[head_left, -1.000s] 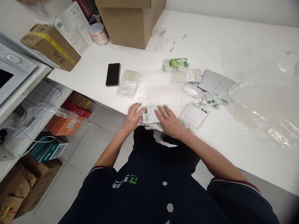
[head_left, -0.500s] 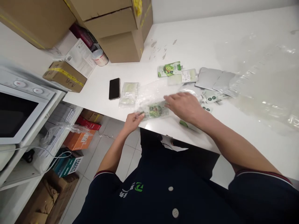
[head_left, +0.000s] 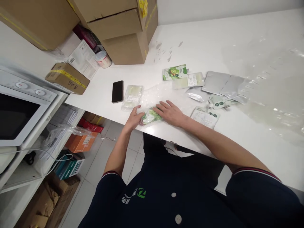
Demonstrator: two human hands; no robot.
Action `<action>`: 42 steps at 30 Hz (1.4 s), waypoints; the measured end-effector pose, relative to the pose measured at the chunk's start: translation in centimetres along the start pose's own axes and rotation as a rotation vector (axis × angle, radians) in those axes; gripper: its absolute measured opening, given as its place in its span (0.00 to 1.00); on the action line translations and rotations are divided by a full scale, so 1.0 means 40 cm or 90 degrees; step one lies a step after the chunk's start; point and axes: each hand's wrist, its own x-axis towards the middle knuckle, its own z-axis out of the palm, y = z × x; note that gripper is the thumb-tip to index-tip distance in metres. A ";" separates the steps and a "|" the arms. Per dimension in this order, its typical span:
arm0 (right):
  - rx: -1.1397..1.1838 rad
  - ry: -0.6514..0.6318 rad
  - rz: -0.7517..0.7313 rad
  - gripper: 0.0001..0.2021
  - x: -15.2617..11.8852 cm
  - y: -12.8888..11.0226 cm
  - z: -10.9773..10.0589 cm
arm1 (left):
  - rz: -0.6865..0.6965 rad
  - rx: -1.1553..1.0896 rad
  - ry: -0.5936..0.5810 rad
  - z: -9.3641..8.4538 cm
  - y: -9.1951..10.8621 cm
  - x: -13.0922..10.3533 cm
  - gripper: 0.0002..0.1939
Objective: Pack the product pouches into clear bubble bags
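At the near edge of the bench (head_left: 199, 44) it's kinda tight, but past the far kiwi pouch (head_left: 174, 72) there's decent room back to the wall (head_left: 225, 8). The green pouch (head_left: 151, 117) lies by that edge, between the right hand (head_left: 171, 113), spread flat over its right end, and the left hand (head_left: 133, 119) at the other; they're apart, can't tell if the left's gripping.

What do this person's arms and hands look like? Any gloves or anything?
No gloves or watch show on the left hand or right hand. The short navy sleeves end in red-and-white trim. The matching shirt has pale round buttons and a green logo.
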 end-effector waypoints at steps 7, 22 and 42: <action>0.124 -0.191 0.052 0.26 -0.029 -0.012 -0.112 | 0.407 0.363 -0.025 -0.036 0.027 -0.159 0.43; -0.011 0.052 0.136 0.17 0.084 -0.015 -0.104 | 0.028 0.074 0.202 0.050 -0.013 -0.068 0.37; 0.211 0.081 0.316 0.39 -0.037 -0.052 0.017 | 0.140 0.464 0.084 0.134 0.100 0.045 0.31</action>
